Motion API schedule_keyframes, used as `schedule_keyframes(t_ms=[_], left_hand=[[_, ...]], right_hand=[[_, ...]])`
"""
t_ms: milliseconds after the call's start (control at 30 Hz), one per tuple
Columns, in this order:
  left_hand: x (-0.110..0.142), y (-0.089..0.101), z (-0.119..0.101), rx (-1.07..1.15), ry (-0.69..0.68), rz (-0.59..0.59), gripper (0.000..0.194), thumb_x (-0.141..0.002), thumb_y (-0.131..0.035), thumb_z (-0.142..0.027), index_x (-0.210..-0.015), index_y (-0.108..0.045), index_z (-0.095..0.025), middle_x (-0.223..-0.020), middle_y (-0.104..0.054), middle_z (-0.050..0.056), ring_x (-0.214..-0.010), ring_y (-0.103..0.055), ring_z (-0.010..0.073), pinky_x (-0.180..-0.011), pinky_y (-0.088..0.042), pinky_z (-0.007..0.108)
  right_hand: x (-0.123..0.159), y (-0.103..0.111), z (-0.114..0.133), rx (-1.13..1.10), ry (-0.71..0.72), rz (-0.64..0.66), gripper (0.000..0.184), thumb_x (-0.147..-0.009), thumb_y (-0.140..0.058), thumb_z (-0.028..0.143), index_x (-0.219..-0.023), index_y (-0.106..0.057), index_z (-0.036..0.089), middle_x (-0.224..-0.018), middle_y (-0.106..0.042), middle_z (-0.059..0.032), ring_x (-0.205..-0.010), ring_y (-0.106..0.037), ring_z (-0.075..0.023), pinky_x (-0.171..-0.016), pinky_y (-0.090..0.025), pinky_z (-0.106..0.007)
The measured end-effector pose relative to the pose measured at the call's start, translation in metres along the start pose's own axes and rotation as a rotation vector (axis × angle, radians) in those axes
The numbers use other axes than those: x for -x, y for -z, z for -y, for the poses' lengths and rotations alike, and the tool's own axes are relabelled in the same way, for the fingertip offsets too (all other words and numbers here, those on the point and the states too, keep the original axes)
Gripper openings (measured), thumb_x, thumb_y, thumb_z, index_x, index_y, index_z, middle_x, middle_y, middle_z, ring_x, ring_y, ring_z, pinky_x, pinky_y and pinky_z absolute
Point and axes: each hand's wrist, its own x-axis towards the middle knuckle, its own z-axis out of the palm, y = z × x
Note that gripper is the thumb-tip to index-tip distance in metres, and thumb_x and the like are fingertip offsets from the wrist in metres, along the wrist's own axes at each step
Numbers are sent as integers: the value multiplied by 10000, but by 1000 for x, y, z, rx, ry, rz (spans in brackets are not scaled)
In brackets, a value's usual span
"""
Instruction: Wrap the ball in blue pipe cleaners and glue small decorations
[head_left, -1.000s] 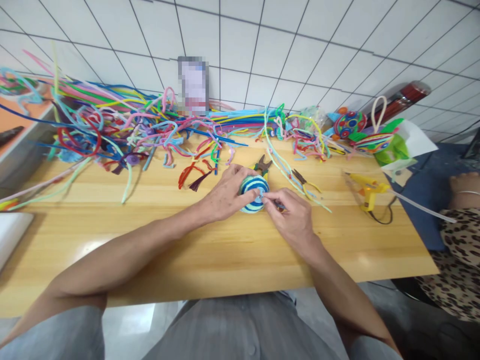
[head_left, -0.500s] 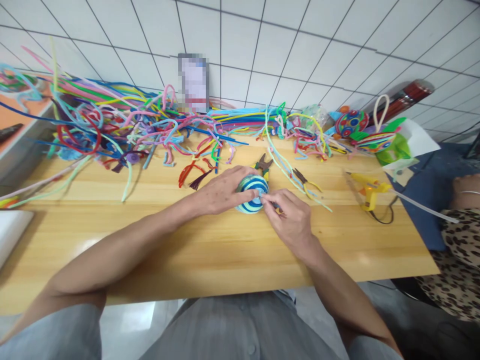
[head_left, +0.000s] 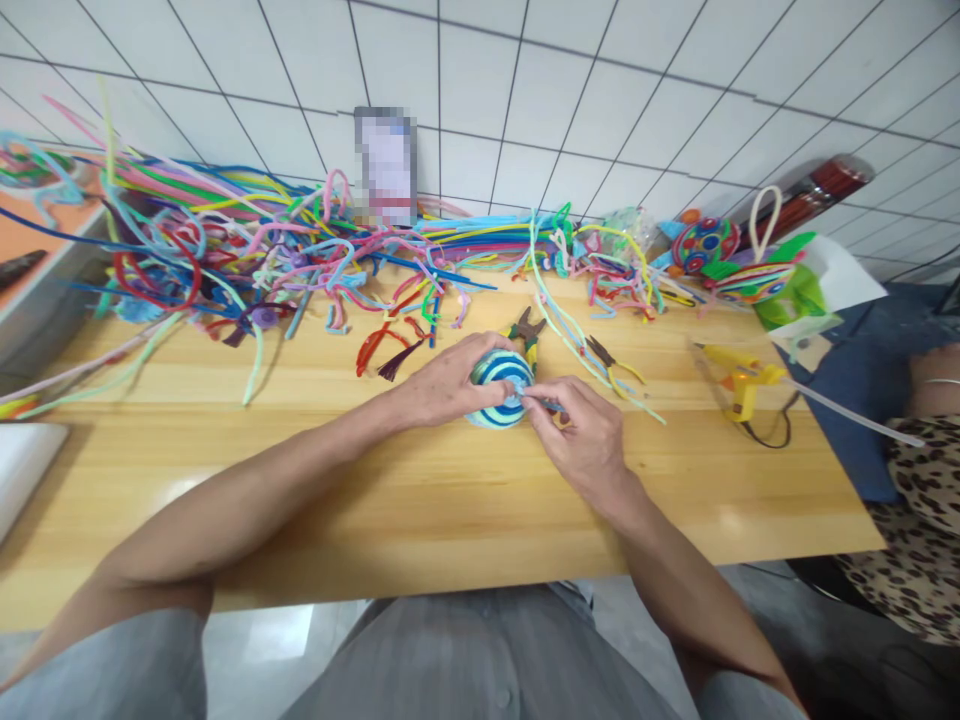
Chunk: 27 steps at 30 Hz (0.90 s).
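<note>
A round ball [head_left: 495,412] wound in blue, pale green and light blue fuzzy stripes sits over the middle of the table. My left hand [head_left: 442,385] is wrapped round its left and far side, with the thumb lying on the striped face. On the right side, my right hand [head_left: 581,430] is closed in a pinch at the ball's light blue centre. A bit of light blue pipe cleaner shows between those fingertips, partly hidden by them. Just beyond the ball lie pliers [head_left: 529,328] with dark jaws. Smaller yellow-handled pliers [head_left: 615,365] rest to the right.
A tangled heap of pipe cleaners [head_left: 300,240] runs along the tiled wall. A phone [head_left: 388,170] leans there. At right are a yellow glue gun [head_left: 742,380] and a decorated ball [head_left: 705,242]. A grey bin [head_left: 67,290] stands left. Another person's patterned clothing [head_left: 930,500] shows beyond the right edge.
The ball and my left hand have shifted very slightly to the left. My right hand keeps its pinch at the ball's centre, nearly in the same spot.
</note>
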Motion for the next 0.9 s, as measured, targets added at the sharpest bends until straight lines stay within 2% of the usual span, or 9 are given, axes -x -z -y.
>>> schedule_keyframes(t_ms=[200,400,633,800,900], left_hand=[[4,-15,-1,-24,12,-139,449,-883,-658,-418,-1288,-615,-229,-1321,-677,98,-1258,-617,289,-1142,-474,465],[11,-30,-4,-30,-14,-257,452,-949,-609,-421,-1341,-568,-201,-1333,-648,129,-1292,-573,291,-1146,-463,478],[9,-20,-8,-44,19,-174,417,-936,-624,-480,-1241,-557,-204,-1244,-643,113,-1191,-609,281,-1077,-504,454],[4,-9,-9,26,128,-50,468,-887,-644,-502,-1224,-521,-203,-1119,-680,61,-988,-664,243,-893,-560,393],[1,-7,-6,70,151,-54,499,-860,-663,-527,-1217,-526,-207,-1137,-682,56,-990,-667,246,-876,-558,385]], right_hand=[[-1,3,1,-7,-61,-22,92,-997,-659,179,-956,-706,247,-848,-755,-8,-734,-709,-153,-683,-559,-283],[0,3,1,-11,-136,-41,103,-974,-670,199,-893,-710,250,-795,-747,10,-698,-699,-156,-671,-546,-287],[0,4,3,-10,-132,-33,116,-976,-663,189,-882,-706,244,-783,-736,11,-686,-683,-151,-662,-526,-284],[-1,4,4,-30,-120,-4,109,-998,-647,191,-919,-698,246,-813,-731,2,-721,-688,-152,-674,-538,-282],[-2,4,2,-35,-108,13,75,-1001,-650,194,-981,-701,246,-887,-740,-19,-758,-696,-159,-668,-550,-280]])
